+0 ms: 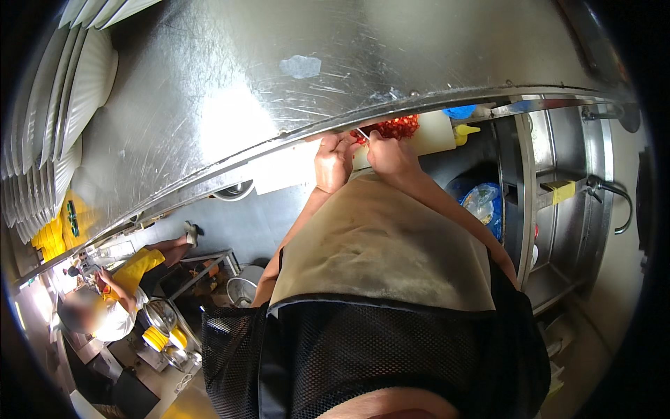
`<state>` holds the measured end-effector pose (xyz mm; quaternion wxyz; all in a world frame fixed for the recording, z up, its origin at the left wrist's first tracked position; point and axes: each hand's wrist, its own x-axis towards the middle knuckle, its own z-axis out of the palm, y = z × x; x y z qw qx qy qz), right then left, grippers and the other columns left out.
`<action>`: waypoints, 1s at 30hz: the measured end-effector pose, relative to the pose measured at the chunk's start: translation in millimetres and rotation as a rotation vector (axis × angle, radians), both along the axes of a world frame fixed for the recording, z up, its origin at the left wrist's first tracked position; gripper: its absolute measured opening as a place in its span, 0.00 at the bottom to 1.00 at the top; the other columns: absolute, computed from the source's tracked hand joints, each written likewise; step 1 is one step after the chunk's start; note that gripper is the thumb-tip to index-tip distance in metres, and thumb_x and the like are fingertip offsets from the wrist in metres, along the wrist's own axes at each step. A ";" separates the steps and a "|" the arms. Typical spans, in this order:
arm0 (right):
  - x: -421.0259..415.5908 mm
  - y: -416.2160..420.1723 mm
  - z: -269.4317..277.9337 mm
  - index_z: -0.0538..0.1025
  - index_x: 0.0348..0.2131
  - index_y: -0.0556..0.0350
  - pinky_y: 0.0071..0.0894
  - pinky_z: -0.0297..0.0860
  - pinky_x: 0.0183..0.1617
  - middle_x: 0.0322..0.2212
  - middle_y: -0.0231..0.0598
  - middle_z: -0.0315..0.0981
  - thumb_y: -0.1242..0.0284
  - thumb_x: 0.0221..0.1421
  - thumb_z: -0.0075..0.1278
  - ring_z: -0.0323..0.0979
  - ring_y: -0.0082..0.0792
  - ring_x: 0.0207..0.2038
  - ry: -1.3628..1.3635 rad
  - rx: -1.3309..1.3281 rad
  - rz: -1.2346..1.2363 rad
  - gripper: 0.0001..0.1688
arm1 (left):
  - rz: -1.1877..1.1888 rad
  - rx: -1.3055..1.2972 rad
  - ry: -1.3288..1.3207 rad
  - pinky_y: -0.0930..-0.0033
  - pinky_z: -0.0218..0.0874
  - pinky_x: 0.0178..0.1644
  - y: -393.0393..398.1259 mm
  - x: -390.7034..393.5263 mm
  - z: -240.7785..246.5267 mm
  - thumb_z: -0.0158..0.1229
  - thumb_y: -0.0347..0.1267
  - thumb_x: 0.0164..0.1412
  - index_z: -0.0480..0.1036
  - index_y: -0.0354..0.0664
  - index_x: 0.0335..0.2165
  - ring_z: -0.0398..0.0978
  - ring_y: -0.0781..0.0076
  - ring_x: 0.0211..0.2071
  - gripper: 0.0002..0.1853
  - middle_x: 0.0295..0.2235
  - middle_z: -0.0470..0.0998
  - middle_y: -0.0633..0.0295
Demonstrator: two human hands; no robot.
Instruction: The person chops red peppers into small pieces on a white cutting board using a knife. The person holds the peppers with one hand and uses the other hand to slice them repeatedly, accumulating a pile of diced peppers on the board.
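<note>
My right hand is closed around a knife, of which only a short stretch of blade shows. Beside it, my left hand has its fingers bent at the edge of the red pieces; the shelf edge and the hand itself hide what its fingertips touch. Chopped red peppers, apparently chillies, lie heaped past the knife on a white cutting board. A few red bits are scattered near the blade.
A steel shelf overhangs the board. Right of it are a yellow squeeze bottle, a blue-lined bin and steel sinks. Stacked white plates stand left. A person in a yellow apron is at lower left.
</note>
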<state>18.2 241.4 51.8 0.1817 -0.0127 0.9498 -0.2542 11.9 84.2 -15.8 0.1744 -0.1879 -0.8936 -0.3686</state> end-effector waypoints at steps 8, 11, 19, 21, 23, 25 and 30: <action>-4.9 -1.7 -16.4 0.71 0.36 0.62 0.57 0.73 0.40 0.27 0.60 0.77 0.71 0.57 0.42 0.78 0.59 0.35 0.040 -0.014 -0.010 0.12 | 0.018 -0.022 -0.016 0.63 0.70 0.35 1.4 2.8 -4.1 0.67 0.25 0.45 0.80 0.41 0.28 0.75 0.60 0.31 0.07 0.30 0.79 0.62; -2.5 -0.6 -17.9 0.71 0.36 0.62 0.58 0.73 0.40 0.26 0.60 0.77 0.70 0.57 0.44 0.78 0.59 0.35 0.044 -0.026 -0.007 0.12 | 0.000 -0.011 0.012 0.62 0.70 0.36 2.0 2.5 -3.0 0.66 0.24 0.45 0.79 0.40 0.28 0.75 0.60 0.32 0.07 0.31 0.79 0.61; 9.7 0.8 3.1 0.71 0.33 0.58 0.59 0.70 0.36 0.25 0.57 0.75 0.69 0.54 0.49 0.75 0.61 0.33 0.090 -0.023 -0.054 0.10 | 0.015 -0.019 0.002 0.63 0.69 0.37 2.3 0.4 0.0 0.65 0.23 0.43 0.79 0.41 0.27 0.74 0.61 0.32 0.07 0.31 0.79 0.63; 10.3 0.3 0.8 0.71 0.33 0.58 0.59 0.70 0.36 0.26 0.57 0.75 0.69 0.54 0.49 0.75 0.61 0.33 0.088 -0.012 -0.059 0.10 | 0.004 -0.029 0.005 0.63 0.69 0.36 2.0 0.6 0.8 0.65 0.23 0.44 0.79 0.41 0.27 0.74 0.61 0.31 0.07 0.31 0.79 0.63; 9.0 -1.1 -2.0 0.72 0.34 0.58 0.59 0.71 0.36 0.26 0.57 0.76 0.69 0.55 0.48 0.76 0.60 0.33 0.082 -0.003 -0.053 0.10 | -0.008 -0.030 0.005 0.63 0.69 0.36 1.3 0.3 -0.1 0.65 0.23 0.44 0.79 0.41 0.27 0.74 0.61 0.31 0.07 0.30 0.79 0.63; 7.5 -3.2 -6.2 0.73 0.35 0.58 0.57 0.73 0.38 0.26 0.58 0.77 0.68 0.56 0.47 0.78 0.59 0.33 0.075 0.004 -0.043 0.11 | -0.027 -0.023 0.006 0.63 0.69 0.36 -0.5 0.7 -4.7 0.65 0.24 0.44 0.79 0.42 0.28 0.74 0.61 0.31 0.07 0.30 0.79 0.62; 2.2 -0.4 -16.1 0.72 0.35 0.58 0.58 0.72 0.37 0.26 0.58 0.77 0.68 0.57 0.46 0.77 0.60 0.32 0.096 -0.034 -0.035 0.12 | -0.010 0.010 0.004 0.62 0.69 0.36 -0.3 -1.4 -3.0 0.66 0.24 0.44 0.79 0.41 0.28 0.74 0.60 0.30 0.08 0.30 0.80 0.62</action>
